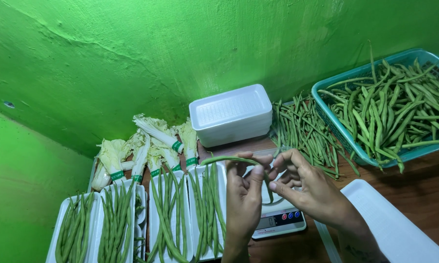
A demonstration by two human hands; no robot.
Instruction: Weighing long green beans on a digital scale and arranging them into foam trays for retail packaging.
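Mid-sorting: left hand and right hand pinching one green bean above small scale, probably trimming; filled trays just beside.

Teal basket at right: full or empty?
Full. The teal basket is heaped with green beans; several poke over its rim, and more loose beans lie beside it on the table.

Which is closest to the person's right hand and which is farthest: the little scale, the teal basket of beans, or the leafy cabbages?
From the right hand, in the head view:
1. The scale, just below the hand.
2. The teal basket of beans, up to the right.
3. The leafy cabbages, far off to the left by the green wall.
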